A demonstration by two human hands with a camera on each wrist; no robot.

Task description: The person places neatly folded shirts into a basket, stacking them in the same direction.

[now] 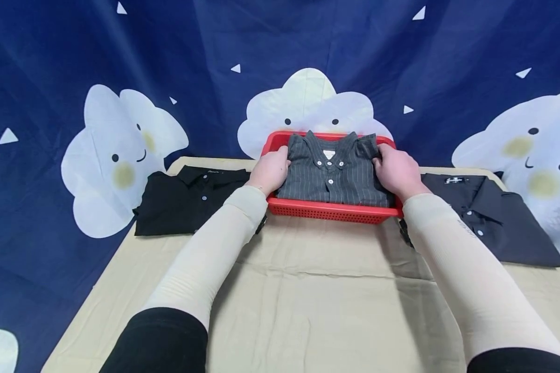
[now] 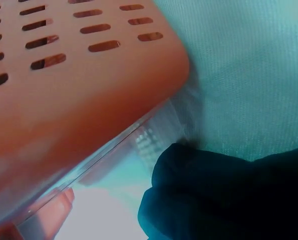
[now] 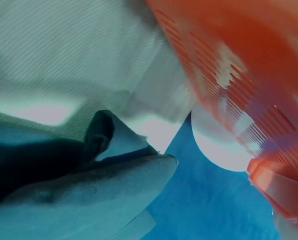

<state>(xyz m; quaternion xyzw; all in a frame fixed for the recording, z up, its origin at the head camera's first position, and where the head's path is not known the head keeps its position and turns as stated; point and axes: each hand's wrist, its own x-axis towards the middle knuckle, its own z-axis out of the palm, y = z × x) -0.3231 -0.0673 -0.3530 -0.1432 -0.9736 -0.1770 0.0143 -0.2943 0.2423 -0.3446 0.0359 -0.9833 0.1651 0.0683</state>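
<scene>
A folded dark grey pinstriped shirt [image 1: 331,176] lies collar up and away from me inside a red plastic basket [image 1: 331,211]. My left hand [image 1: 270,168] reaches over the basket's left rim and grips the shirt's left side near the shoulder. On the opposite side my right hand [image 1: 396,168] holds the shirt's right edge, thumb inward, its wrist over the right rim. Some of the fingers are hidden down between shirt and basket wall. Slotted red walls of the basket [image 2: 73,75] fill much of both wrist views.
A folded black shirt [image 1: 182,202] lies left of the basket, partly behind my left arm. To the right lies a folded dark grey shirt [image 1: 513,223]. A beige cloth [image 1: 303,290] covers the table. Behind it hangs a dark blue curtain [image 1: 205,77] with white clouds.
</scene>
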